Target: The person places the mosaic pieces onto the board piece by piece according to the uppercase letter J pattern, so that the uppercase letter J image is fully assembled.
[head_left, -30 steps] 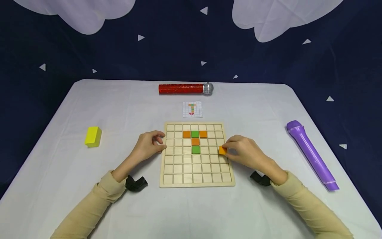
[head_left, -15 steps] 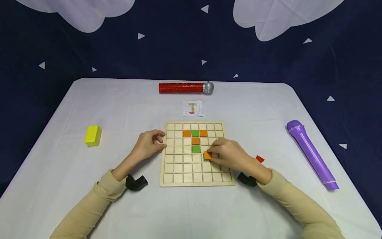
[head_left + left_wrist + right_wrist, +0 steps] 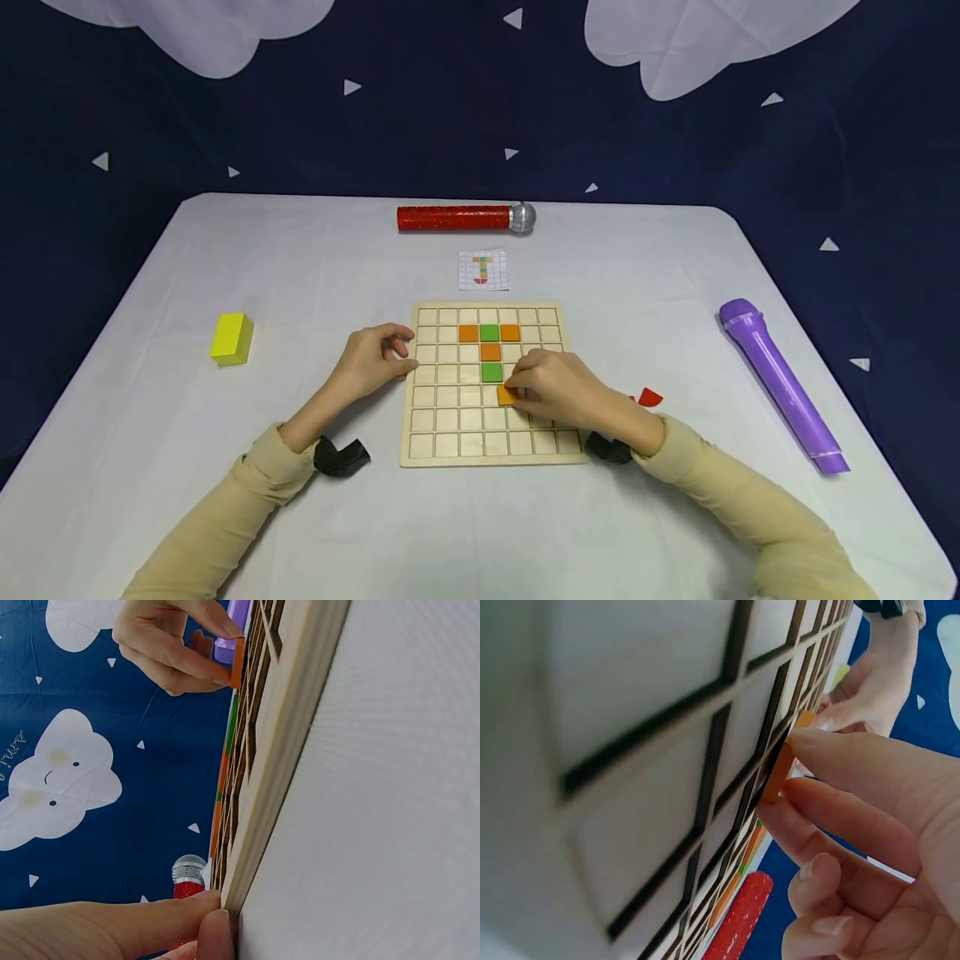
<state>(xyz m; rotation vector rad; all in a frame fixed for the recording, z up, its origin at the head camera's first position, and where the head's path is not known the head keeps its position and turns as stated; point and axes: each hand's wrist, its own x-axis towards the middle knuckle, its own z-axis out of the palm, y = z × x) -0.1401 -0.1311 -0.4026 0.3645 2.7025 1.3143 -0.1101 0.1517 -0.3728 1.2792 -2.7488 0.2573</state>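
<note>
A wooden grid board (image 3: 459, 422) lies in the middle of the table, with orange and green square tiles set in a T shape in its upper part. My left hand (image 3: 367, 364) holds the board's left edge with thumb and fingertips, also seen close up in the left wrist view. Between thumb and fingers, my right hand (image 3: 558, 385) pinches an orange tile (image 3: 506, 395). That tile sits over the board, just below and right of the lowest green tile (image 3: 491, 372). In the right wrist view the held tile (image 3: 778, 771) tilts close over the grid, its edge gripped at the fingertips.
A small pattern card (image 3: 483, 270) lies beyond the board, with a red toy microphone (image 3: 453, 218) behind it. To the right are a purple microphone (image 3: 783, 387) and red pieces (image 3: 650, 397) by the right wrist. A yellow block (image 3: 232, 339) stands at left.
My right hand has carried the orange tile leftward and slightly nearer over the board, from its right edge to below the green tile. Red pieces came into sight behind it. The left hand stays put.
</note>
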